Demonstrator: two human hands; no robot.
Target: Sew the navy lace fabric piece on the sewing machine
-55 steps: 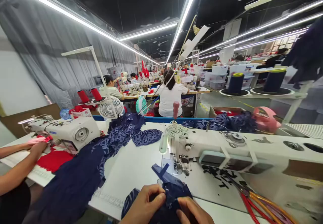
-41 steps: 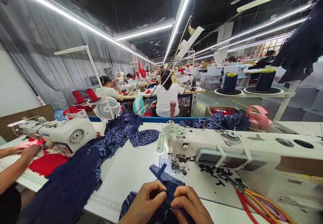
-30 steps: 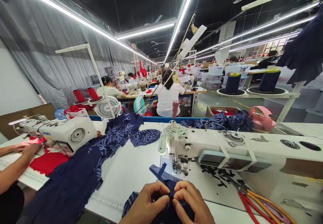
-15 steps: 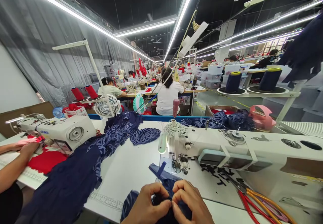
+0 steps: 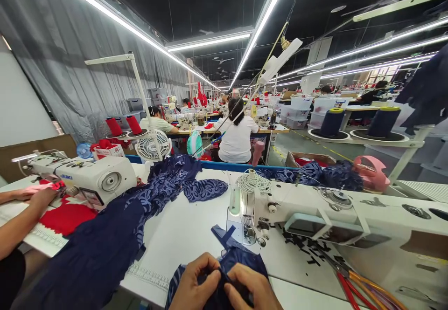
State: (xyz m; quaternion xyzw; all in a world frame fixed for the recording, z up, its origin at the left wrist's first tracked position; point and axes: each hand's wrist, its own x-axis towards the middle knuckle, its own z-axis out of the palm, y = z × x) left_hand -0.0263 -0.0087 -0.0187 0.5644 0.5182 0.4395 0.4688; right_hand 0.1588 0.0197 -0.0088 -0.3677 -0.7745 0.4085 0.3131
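Hands (image 5: 224,286) pinched on navy fabric (image 5: 241,258)

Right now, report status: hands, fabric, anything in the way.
Left hand and right hand both pinching navy fabric at table edge. Fabric just short of sewing machine needle. Scissors lie to the right, apart.

Occlusions and crops, head view.
Left hand (image 5: 196,287) and right hand (image 5: 250,291) cut off by bottom edge at the wrists; fingertips buried in navy fabric (image 5: 241,263), so pinch point unresolved. Scissors (image 5: 364,291) run off-frame. Co-worker's hand (image 5: 37,197) partly behind red cloth (image 5: 66,217); needle area too small.
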